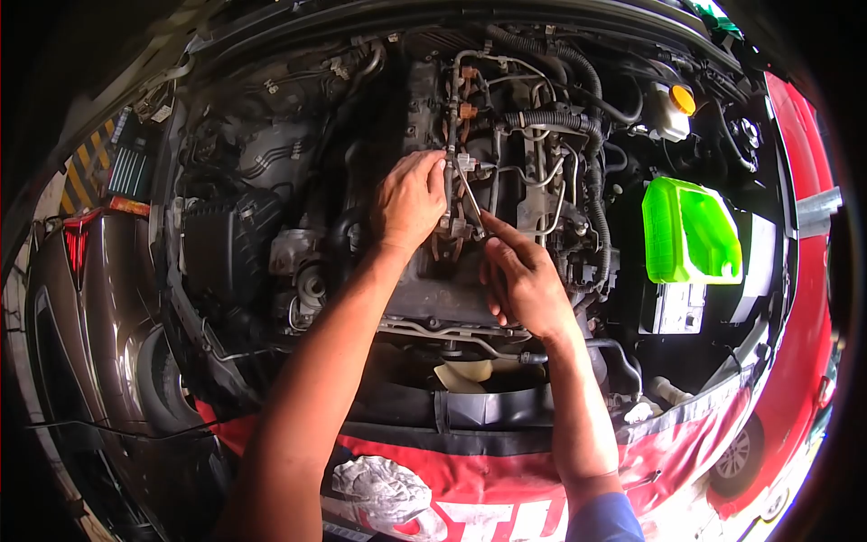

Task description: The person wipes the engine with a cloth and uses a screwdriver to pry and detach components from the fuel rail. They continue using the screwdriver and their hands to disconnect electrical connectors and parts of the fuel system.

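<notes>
My left hand (411, 200) is over the middle of the engine (433, 294), fingers bent together against the thin metal pipe running along its top. Whatever its fingertips grip there is hidden. From the right comes my right hand (526, 282), closed, with the index finger stretched along the lower end of a slim metal rod-like tool (470, 194). The tool slants up and left, its far end among the connectors beside my left fingertips. Brown connectors (468, 111) sit along the pipe just above both hands.
A bright green plastic basket (664, 244) rests on the right side of the bay, above the battery (673, 309). Behind it stands a reservoir with a yellow cap (682, 99). A red cover (506, 470) drapes the front edge, with a crumpled whitish cloth or bag (381, 488) on it.
</notes>
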A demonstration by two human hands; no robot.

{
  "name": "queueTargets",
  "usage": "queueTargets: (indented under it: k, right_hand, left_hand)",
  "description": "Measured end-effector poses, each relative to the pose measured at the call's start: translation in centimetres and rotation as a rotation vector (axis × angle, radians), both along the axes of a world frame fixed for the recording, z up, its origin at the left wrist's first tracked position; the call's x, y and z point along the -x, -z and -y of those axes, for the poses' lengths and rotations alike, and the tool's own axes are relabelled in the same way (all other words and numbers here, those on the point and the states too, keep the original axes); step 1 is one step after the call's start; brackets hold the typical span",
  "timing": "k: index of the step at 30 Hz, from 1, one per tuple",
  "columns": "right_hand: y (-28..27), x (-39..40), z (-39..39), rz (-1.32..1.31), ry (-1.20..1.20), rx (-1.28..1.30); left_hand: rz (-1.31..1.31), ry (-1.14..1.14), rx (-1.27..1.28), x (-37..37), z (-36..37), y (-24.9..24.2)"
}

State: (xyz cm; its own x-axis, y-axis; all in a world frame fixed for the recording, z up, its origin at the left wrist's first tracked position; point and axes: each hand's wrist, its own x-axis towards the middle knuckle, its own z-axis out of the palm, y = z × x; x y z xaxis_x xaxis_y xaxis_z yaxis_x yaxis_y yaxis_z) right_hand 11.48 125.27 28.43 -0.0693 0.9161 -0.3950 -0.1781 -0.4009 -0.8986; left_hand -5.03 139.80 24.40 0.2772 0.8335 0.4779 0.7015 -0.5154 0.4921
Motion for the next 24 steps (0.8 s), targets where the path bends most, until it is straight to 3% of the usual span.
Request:
queueTargets:
  k: [5,8,11,14,15,18,20,22,24]
  right_hand:
    - [0.1,0.7,0.2,0.315,-0.030,-0.080]
    - [-0.2,-0.1,-0.1,-0.006,0.019,0.047]
    - [0.4,0.6,0.1,0.347,-0.005,-0.138]
    - [2.7,1.9,0.3,0.702,0.082,-0.503]
    - [1.7,2.0,0.3,0.695,0.058,-0.418]
    - [2.4,2.3,0.3,0.756,0.077,-0.473]
    - [-0.5,1.3,-0.1,0.413,-0.002,-0.102]
    - [-0.8,0.9,-0.2,0.334,-0.008,-0.059]
    - [1.1,1.5,0.1,0.522,0.026,-0.274]
  left_hand:
    - [-0.014,-0.011,-0.010,-0.1,0.0,0.1]
    - [-0.002,-0.010,-0.016,-0.1,0.0,0.1]
    - [0.003,-0.008,-0.016,-0.2,0.0,0.1]
    - [-0.002,-0.010,0.002,-0.2,0.0,0.1]
    - [-0.004,-0.012,0.008,-0.2,0.1,0.0]
    - [-0.005,-0.021,0.019,-0.3,0.1,-0.2]
    - [-0.005,-0.029,0.015,-0.4,0.1,-0.2]
    - [0.001,-0.033,0.029,-0.4,0.2,-0.5]
    - [0.003,-0.035,0.034,-0.5,0.2,-0.6]
